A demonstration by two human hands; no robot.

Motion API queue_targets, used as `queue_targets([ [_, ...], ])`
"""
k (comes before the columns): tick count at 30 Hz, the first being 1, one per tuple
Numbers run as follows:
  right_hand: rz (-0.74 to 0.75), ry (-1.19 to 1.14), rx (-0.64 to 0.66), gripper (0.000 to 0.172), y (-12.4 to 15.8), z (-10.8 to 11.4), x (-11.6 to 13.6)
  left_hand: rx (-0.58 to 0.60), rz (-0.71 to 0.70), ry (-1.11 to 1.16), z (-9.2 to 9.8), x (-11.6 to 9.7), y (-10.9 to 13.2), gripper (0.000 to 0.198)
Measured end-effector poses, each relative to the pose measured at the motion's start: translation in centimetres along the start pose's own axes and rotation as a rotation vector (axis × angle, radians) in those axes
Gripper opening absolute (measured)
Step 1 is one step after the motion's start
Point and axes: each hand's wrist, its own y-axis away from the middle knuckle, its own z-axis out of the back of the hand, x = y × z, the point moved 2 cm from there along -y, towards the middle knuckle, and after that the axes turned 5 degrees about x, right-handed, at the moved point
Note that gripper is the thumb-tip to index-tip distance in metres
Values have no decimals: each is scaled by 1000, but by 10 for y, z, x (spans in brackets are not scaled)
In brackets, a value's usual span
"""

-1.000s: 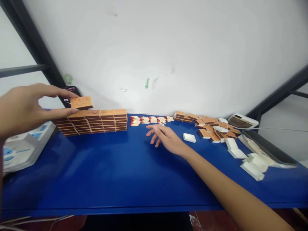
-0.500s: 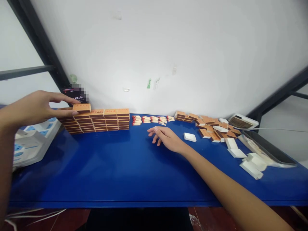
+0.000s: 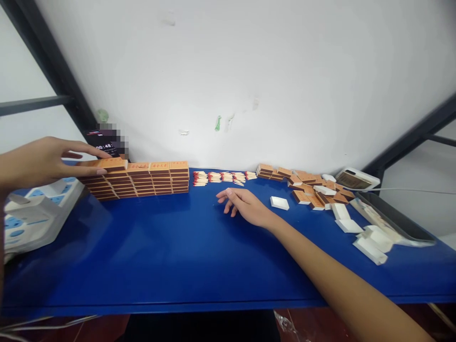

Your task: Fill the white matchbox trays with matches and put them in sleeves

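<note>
My left hand [image 3: 59,159] grips an orange matchbox [image 3: 113,164] between thumb and fingers, at the top of the left end of a wall of stacked matchboxes [image 3: 149,181]. The stack stands several layers high, with brown striking sides facing me. My right hand [image 3: 240,204] rests over the blue table, fingers loosely curled and apart, holding nothing. Behind it lie several small piles of red-tipped matches [image 3: 221,177]. A white matchbox tray [image 3: 280,203] lies just right of my right hand.
Loose matchboxes [image 3: 306,179] are heaped at the back right, near a white device [image 3: 358,179] with a cable. More white trays [image 3: 370,249] lie before a dark bin [image 3: 399,216]. A power strip [image 3: 42,213] sits at the left; a phone [image 3: 103,142] stands behind the stack.
My left hand has lowered the matchbox onto the top of the stack's left end. My right hand has stayed almost still. The view has shifted slightly.
</note>
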Motion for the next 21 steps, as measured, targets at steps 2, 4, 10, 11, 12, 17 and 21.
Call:
queue_targets([
  [2,0,-2,1,59,0,0,-1,11,-61,13,2,-2,0,95],
  [4,-2,-6,0,60,-1,0,-4,30,-158,-1,3,-5,0,93],
  [10,-5,-7,-2,61,-1,1,-7,-65,-82,-1,-2,-5,12,97],
  [11,-6,-5,-2,61,-1,1,-7,-49,-15,10,-3,-4,14,95],
  [12,-7,-3,-1,60,-1,1,-7,-16,95,24,-4,-2,16,97],
  [17,-14,4,2,58,-1,1,-7,34,93,140,-3,1,9,93],
  [21,-17,11,5,59,-2,1,-7,59,158,118,-4,6,0,91],
])
